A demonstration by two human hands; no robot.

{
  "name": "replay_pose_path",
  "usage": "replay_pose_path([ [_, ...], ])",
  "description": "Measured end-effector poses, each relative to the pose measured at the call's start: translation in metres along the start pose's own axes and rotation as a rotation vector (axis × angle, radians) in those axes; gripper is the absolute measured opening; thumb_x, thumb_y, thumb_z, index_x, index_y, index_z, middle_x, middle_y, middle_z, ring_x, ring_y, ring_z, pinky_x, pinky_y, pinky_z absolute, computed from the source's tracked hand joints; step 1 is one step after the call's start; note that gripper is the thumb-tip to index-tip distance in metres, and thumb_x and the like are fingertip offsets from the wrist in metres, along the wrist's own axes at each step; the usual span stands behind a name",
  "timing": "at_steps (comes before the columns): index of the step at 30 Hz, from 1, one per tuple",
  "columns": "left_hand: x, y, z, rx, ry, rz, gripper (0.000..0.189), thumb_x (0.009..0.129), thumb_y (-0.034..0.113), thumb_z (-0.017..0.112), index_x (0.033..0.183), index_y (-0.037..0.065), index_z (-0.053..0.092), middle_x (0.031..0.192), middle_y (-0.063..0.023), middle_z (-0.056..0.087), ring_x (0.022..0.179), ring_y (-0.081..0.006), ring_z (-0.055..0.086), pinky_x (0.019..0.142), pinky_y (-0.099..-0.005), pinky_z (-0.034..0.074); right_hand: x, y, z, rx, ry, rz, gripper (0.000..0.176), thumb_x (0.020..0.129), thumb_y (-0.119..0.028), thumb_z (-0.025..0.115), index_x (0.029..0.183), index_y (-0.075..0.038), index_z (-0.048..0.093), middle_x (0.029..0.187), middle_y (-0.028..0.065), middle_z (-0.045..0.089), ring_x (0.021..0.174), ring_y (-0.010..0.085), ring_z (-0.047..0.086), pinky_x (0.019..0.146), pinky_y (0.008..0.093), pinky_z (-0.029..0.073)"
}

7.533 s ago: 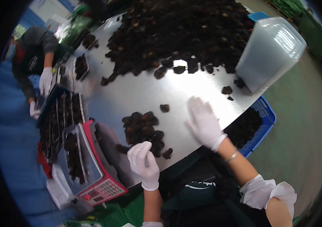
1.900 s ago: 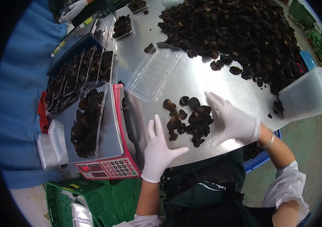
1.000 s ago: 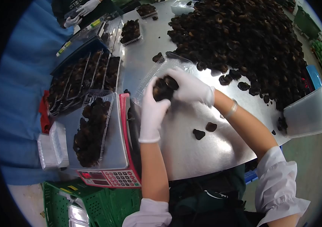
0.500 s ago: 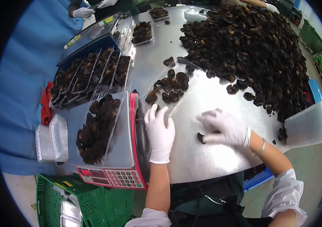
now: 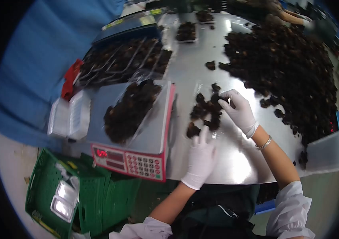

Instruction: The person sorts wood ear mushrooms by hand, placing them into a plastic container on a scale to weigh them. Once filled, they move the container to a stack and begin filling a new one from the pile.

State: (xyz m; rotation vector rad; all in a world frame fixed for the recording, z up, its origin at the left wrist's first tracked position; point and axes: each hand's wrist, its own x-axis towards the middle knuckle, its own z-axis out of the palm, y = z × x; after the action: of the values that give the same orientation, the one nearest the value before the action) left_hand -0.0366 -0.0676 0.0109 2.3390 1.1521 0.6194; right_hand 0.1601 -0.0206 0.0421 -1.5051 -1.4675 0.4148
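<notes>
A clear plastic tray (image 5: 198,88) lies on the metal table, part-filled with dark, wrinkled wood ear mushrooms (image 5: 203,107). At its near end is my white-gloved left hand (image 5: 202,157), fingers stretched forward against the edge and the nearest mushrooms. My right hand (image 5: 239,111), also gloved, reaches over the tray's right side, thumb and fingers closed on a dark piece of wood ear (image 5: 218,99). To the left, a fuller tray of mushrooms (image 5: 131,111) rests on a red-edged digital scale (image 5: 125,161). Motion blur hides fine detail at the fingertips.
A large mushroom heap (image 5: 285,67) covers the table's right side. Filled trays (image 5: 123,59) stand behind the scale, and another filled tray (image 5: 186,32) sits further back. Stacked empty trays (image 5: 70,115) are at left, a translucent container (image 5: 330,151) at right, a green crate (image 5: 54,191) below.
My view has shifted, so the table sits differently in the picture. My right hand has moved from bare table to the tray with a mushroom piece; my left remains at its near end.
</notes>
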Motion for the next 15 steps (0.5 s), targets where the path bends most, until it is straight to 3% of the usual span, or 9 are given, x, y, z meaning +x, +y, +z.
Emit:
replay_pose_path([
  [1,-0.009,0.004,0.001,0.040,0.010,0.041,0.019,0.083,0.012,0.067,0.100,0.004,0.070,0.144,-0.0226,0.046,0.103,-0.0376,0.054,0.093,-0.0465,0.049,0.006,0.002,0.006,-0.128,-0.074,-0.094,0.018,0.090,-0.011,0.070,0.106,-0.003,0.065,0.095,0.0052,0.062,0.067,0.0136,0.055,0.065,0.0279,0.047],
  [3,-0.025,0.008,-0.002,0.065,-0.074,0.056,0.026,0.083,0.013,0.067,0.108,0.004,0.068,0.146,-0.0219,0.043,0.105,-0.0375,0.054,0.090,-0.0453,0.051,0.007,-0.005,0.019,-0.271,-0.153,-0.265,0.018,0.090,-0.018,0.069,0.104,-0.008,0.065,0.098,0.0103,0.062,0.080,0.0317,0.065,0.069,0.0407,0.053],
  [4,-0.031,0.010,-0.004,0.036,-0.088,0.061,0.031,0.084,0.014,0.067,0.113,0.003,0.066,0.148,-0.0217,0.042,0.105,-0.0378,0.054,0.090,-0.0452,0.052,0.004,-0.010,0.022,-0.323,-0.248,-0.253,0.020,0.088,-0.020,0.070,0.105,-0.010,0.065,0.102,0.0095,0.062,0.083,0.0328,0.066,0.073,0.0422,0.055],
  [6,-0.040,0.013,-0.017,-0.075,-0.155,0.064,0.040,0.087,0.016,0.065,0.124,0.003,0.060,0.150,-0.0216,0.039,0.107,-0.0394,0.054,0.090,-0.0466,0.052,-0.003,-0.021,0.025,-0.328,-0.310,-0.285,0.024,0.087,-0.020,0.072,0.107,-0.010,0.065,0.107,0.0075,0.064,0.085,0.0298,0.068,0.075,0.0387,0.056],
  [8,-0.046,0.013,-0.027,-0.111,-0.095,0.099,0.040,0.088,0.015,0.064,0.126,0.003,0.060,0.147,-0.0207,0.042,0.108,-0.0405,0.057,0.090,-0.0461,0.053,-0.007,-0.035,0.023,-0.304,-0.327,-0.323,0.025,0.087,-0.020,0.073,0.108,-0.010,0.066,0.108,0.0069,0.065,0.085,0.0282,0.069,0.075,0.0372,0.057],
  [10,-0.049,0.012,-0.045,-0.111,-0.058,0.113,0.039,0.088,0.014,0.065,0.126,0.004,0.061,0.144,-0.0196,0.047,0.106,-0.0388,0.060,0.089,-0.0450,0.054,-0.007,-0.050,0.017,-0.231,-0.311,-0.138,0.023,0.088,-0.018,0.072,0.109,-0.009,0.067,0.106,0.0074,0.067,0.083,0.0247,0.069,0.075,0.0328,0.056],
  [12,-0.054,0.009,-0.076,-0.361,0.107,0.178,0.035,0.087,0.013,0.067,0.121,0.006,0.067,0.130,-0.0136,0.059,0.095,-0.0313,0.067,0.083,-0.0414,0.056,-0.002,-0.060,0.016,-0.166,-0.323,-0.083,0.021,0.088,-0.017,0.071,0.108,-0.009,0.068,0.103,0.0079,0.067,0.080,0.0231,0.068,0.073,0.0309,0.056],
  [13,-0.053,0.008,-0.105,-0.197,0.273,0.218,0.029,0.085,0.010,0.069,0.113,0.010,0.072,0.114,-0.0071,0.067,0.086,-0.0236,0.069,0.077,-0.0371,0.058,-0.001,-0.065,0.015,-0.096,-0.331,-0.015,0.020,0.089,-0.016,0.071,0.107,-0.009,0.069,0.100,0.0084,0.068,0.077,0.0215,0.067,0.072,0.0291,0.055],
  [15,-0.046,-0.022,-0.146,-0.014,0.536,0.280,0.025,0.081,0.001,0.066,0.105,0.005,0.072,0.102,-0.0083,0.070,0.087,-0.0269,0.069,0.077,-0.0367,0.057,0.001,-0.084,0.020,-0.068,-0.346,0.022,0.018,0.090,-0.014,0.069,0.107,-0.008,0.069,0.096,0.0090,0.066,0.072,0.0196,0.065,0.069,0.0284,0.053],
])
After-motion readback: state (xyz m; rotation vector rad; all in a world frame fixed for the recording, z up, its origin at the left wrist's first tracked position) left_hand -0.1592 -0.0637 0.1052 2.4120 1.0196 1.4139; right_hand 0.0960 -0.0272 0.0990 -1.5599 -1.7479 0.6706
